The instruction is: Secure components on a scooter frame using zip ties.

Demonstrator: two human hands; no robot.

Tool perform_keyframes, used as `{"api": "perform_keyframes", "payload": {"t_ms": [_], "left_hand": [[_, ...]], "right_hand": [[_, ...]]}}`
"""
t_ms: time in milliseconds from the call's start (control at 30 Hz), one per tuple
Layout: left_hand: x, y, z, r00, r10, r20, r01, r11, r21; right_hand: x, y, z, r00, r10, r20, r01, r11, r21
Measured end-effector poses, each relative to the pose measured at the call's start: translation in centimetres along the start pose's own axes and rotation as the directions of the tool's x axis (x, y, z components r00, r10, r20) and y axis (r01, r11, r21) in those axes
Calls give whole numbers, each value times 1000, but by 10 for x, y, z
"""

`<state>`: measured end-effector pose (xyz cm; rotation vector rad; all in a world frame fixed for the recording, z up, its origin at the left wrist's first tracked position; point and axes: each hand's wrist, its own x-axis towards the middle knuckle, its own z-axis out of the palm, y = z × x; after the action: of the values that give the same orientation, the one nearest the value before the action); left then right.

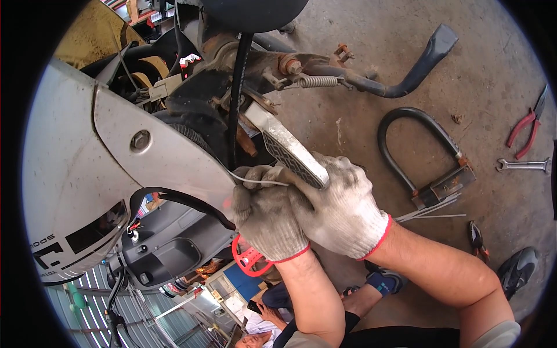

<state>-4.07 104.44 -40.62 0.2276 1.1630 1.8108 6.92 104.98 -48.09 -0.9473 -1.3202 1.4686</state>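
Thin grey cable [264,181] is running out from under the scooter's silver-grey plastic body panel [116,151] and into my gloved hands, just below the ribbed metal foot pedal [287,148]. I am pinching that cable in my left hand [267,217], fingers curled shut around it, so the loose end is staying taut and clear of the panel edge. My right hand [336,209] is wrapping closed over the pedal's lower end, pressing beside the left, which seems to be steadying the lever while the cable is being held. Both hands are wearing dirty white knit gloves with red cuffs.

Just above my knuckles a black rubber hose [237,87] is dropping down past the rusty frame, and a coiled steel spring [318,81] is stretching toward the black stand arm [418,64]. Farther out on the stained concrete floor [360,35], a black U-shaped lock [420,153] is lying open-side down, with red-handled pliers [527,124] and a silver spanner [525,165] lying well apart from it, off to my right.
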Motion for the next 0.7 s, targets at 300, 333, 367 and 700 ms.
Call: {"api": "perform_keyframes", "payload": {"t_ms": [300, 333, 367, 700], "left_hand": [[-1, 0, -4, 997, -51, 65, 47, 996, 73], [-3, -1, -2, 996, -60, 68, 53, 993, 101], [-4, -2, -1, 995, -71, 71, 62, 990, 126], [-1, 6, -14, 998, -47, 43, 45, 997, 61]], "right_hand": [[5, 16, 0, 998, 35, -45, -30, 995, 94], [6, 16, 2, 996, 22, -83, -14, 995, 95], [6, 15, 6, 996, 24, -82, -16, 996, 90], [9, 1, 20, 971, -146, -190, 149, 989, 1]]}}
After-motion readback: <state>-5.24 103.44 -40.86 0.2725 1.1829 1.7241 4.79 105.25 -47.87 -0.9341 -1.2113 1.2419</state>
